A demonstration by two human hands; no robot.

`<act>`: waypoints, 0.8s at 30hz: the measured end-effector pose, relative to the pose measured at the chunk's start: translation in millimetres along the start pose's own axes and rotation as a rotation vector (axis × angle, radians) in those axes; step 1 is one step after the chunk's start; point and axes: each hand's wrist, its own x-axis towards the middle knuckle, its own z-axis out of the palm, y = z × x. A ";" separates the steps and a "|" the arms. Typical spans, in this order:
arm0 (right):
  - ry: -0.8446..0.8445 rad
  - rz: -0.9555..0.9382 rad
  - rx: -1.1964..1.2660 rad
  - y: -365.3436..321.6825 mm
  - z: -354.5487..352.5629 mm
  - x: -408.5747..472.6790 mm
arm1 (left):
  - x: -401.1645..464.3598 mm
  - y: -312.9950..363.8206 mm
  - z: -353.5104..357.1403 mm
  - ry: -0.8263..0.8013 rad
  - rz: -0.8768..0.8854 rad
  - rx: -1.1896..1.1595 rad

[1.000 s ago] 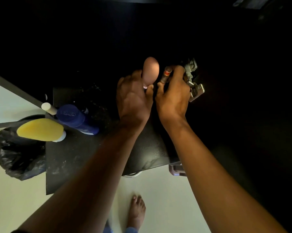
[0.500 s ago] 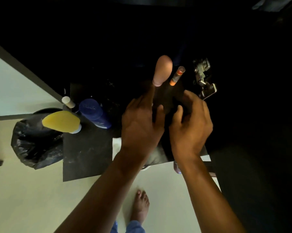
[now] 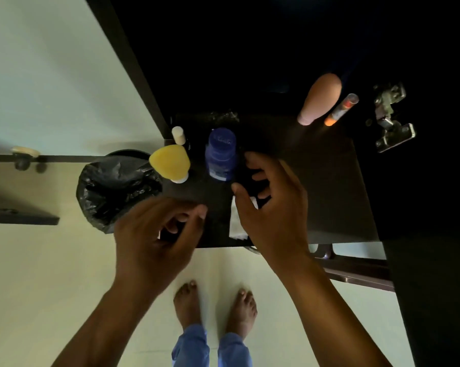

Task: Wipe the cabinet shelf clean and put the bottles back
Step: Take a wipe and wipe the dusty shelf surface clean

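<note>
On the dark cabinet shelf (image 3: 329, 181) a pink bottle (image 3: 320, 98) and a thin orange tube (image 3: 341, 109) stand at the back right. At the left stand a blue bottle (image 3: 220, 154), a yellow bottle (image 3: 170, 161) and a small white-capped bottle (image 3: 178, 135). My right hand (image 3: 271, 207) hovers just right of the blue bottle, fingers curved over a very dark patch. Whether it grips anything there is too dark to see. A white cloth (image 3: 235, 223) lies partly under that hand. My left hand (image 3: 157, 242), blurred, hangs at the shelf's front edge with loosely curled fingers and holds nothing visible.
A metal door hinge (image 3: 390, 120) sticks out at the shelf's back right. A bin lined with a black bag (image 3: 114, 186) stands on the floor left of the shelf. Below are a pale floor and my bare feet (image 3: 213, 305).
Both hands have let go of the pink bottle and orange tube and pulled back to the front left of the shelf. The view has tilted down, and the white cloth now shows.
</note>
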 end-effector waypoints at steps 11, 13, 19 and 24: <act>-0.078 0.070 -0.048 -6.8 23.0 19.1 | 24.6 -54.0 4.5 0.061 -0.221 0.021; -0.076 0.078 -0.057 -6.4 25.6 19.1 | 30.1 -54.8 9.1 0.029 -0.210 0.043; -0.040 0.057 -0.053 -5.8 27.4 16.2 | 32.4 -47.0 19.4 0.079 -0.222 0.099; 0.057 0.068 -0.031 -6.2 9.3 14.7 | 33.4 -13.2 22.4 0.098 -0.150 0.107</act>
